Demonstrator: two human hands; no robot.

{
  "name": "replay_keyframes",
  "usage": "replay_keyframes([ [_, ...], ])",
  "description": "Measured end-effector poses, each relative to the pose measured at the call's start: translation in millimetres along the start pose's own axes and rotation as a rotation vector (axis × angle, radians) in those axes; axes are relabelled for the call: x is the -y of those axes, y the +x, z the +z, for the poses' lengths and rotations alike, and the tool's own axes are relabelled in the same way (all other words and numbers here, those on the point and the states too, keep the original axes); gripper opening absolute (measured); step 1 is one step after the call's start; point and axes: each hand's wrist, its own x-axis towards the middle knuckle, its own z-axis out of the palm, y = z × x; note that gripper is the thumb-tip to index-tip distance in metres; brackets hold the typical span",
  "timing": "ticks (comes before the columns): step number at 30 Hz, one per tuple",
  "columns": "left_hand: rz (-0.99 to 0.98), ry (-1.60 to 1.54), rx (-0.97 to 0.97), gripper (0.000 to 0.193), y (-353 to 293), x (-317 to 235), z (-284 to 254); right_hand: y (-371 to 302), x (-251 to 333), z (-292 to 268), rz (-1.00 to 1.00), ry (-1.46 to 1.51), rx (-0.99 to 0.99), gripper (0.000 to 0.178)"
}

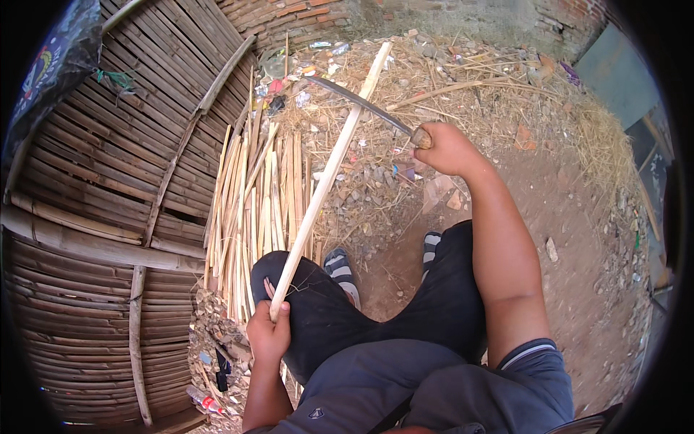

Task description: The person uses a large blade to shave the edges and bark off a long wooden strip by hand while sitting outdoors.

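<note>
My left hand (pixel 268 332) is closed round the near end of a long pale bamboo strip (pixel 323 189). The strip slants up and away past my left knee, its far end over the littered ground. In my right hand (pixel 445 147) is the wooden handle of a curved machete (pixel 366 105), with my fingers wrapped round it. Its dark blade points to the left and crosses the strip near the far end. Whether the edge bites into the bamboo, I cannot tell.
A bundle of split bamboo strips (pixel 249 195) lies left of my leg, beside a bamboo slat wall (pixel 79 159). Straw and shavings (pixel 607 145) cover the ground ahead and to the right. A brick wall (pixel 318 20) stands at the back, and a plastic bottle (pixel 205 399) lies at lower left.
</note>
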Motion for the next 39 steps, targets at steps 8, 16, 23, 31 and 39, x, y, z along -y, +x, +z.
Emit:
replay_keyframes([
  [8,-0.048,-0.007,0.006,0.042,-1,8,-1,-23,66,25,-0.230,-0.157,0.358,0.035],
  [16,-0.032,-0.028,-0.006,0.043,-2,8,0,-9,47,22,-0.238,-0.064,0.392,0.035],
  [23,-0.029,0.030,-0.010,0.043,-1,7,0,-5,27,12,-0.033,-0.113,0.089,0.035],
  [31,-0.043,-0.015,-0.014,0.040,-3,6,0,-32,91,34,-0.378,-0.263,0.453,0.030],
  [39,0.002,0.008,-0.033,0.039,-3,9,3,-7,34,5,-0.061,-0.077,0.179,0.032],
])
